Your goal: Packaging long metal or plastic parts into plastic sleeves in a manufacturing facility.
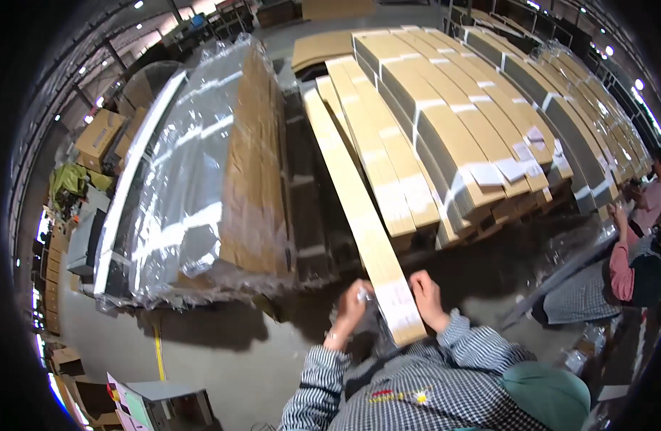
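A long, narrow cardboard carton stretches from in front of my body toward the far stacks. A pale label and shiny clear tape lie near its close end. My left hand is closed beside the carton's left edge, with a crumpled bit of clear plastic film at its fingertips. At the right edge, my right hand has its fingers curled in close to the carton. What those fingers hold, if anything, is hidden. More loose clear film hangs below my left hand, next to the carton's end.
Long strapped cartons are stacked beyond and to the right, some with white papers on top. To the left stands a film-wrapped stack. Another person crouches at the far right. A grey box sits lower left on the floor.
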A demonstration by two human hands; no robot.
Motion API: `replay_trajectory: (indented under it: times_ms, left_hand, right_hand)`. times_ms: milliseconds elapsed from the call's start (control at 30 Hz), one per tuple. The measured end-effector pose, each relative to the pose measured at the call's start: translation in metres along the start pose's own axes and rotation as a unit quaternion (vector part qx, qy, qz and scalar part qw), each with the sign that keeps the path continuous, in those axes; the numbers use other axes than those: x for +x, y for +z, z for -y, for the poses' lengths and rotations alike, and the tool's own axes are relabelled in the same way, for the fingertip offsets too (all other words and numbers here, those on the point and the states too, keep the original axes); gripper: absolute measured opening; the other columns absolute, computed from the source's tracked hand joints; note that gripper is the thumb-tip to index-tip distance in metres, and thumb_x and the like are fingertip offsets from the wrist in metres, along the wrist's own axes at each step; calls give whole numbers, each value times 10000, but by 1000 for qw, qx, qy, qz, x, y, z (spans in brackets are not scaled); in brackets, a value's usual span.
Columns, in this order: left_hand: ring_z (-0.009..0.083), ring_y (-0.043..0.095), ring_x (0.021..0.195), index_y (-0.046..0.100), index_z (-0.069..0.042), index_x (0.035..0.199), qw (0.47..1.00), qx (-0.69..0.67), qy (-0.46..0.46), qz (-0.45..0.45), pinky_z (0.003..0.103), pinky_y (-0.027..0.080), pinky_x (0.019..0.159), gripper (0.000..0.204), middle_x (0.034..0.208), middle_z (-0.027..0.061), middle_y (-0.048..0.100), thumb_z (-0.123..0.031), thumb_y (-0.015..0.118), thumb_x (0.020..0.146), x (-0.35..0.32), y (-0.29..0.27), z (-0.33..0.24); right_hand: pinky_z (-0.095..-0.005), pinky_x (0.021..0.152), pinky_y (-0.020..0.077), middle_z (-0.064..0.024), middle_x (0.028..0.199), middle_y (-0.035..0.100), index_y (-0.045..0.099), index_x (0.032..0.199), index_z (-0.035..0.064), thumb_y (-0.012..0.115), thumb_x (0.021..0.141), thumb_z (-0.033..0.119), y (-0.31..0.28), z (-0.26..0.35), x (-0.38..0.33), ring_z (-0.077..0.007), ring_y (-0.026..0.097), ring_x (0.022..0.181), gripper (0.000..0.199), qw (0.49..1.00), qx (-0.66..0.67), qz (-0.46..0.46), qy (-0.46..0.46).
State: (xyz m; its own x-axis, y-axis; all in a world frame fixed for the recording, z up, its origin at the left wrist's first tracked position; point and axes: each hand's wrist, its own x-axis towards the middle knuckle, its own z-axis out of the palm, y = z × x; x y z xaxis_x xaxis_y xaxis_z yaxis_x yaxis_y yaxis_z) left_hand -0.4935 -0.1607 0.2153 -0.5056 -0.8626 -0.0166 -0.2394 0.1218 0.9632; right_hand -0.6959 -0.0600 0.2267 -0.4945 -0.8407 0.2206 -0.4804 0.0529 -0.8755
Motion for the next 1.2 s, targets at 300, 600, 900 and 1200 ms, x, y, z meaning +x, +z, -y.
replay_trajectory:
  times_ms: [300, 600, 900, 1200]
  left_hand:
    - [90, 460, 485, 519, -161, 684, 831, -434, -331, -108, 257, 335, 467, 447, 579, -34, 509, -484, 609, 979, 6, 44, -14]
    - [357, 642, 985, 632, 31, 1109, 923, 53, -319, -206, 419, 511, 852, 443, 1064, 183, 691, -360, 633, 901, -1, 106, 78]
    - [424, 673, 888, 671, -91, 1205, 903, 411, 121, 13, 530, 536, 771, 412, 977, 226, 705, -219, 634, 815, -15, 72, 188]
    - [432, 678, 877, 519, -160, 1396, 988, 64, -80, -120, 471, 534, 753, 566, 980, 237, 691, -95, 646, 848, -110, 4, -28]
  right_hand:
    - [-297, 420, 329, 10, 593, 533, 581, 715, 106, 559, 961, 163, 2, -26, 34, -98, 453, 462, 254, 787, 419, 96, 444]
    - [-495, 690, 488, -297, 847, 625, 638, 917, -26, 540, 938, 131, 67, -134, -23, -447, 644, 832, 186, 967, -132, -24, 217]
    - [-441, 832, 508, -231, 1024, 659, 616, 1002, -66, 544, 829, -10, 106, -291, -32, -348, 632, 945, 196, 953, 34, 45, 297]
    - [-334, 881, 506, -67, 1072, 675, 612, 1197, 8, 470, 1057, 244, 25, 28, -54, -181, 613, 1001, 309, 952, 273, 98, 101]
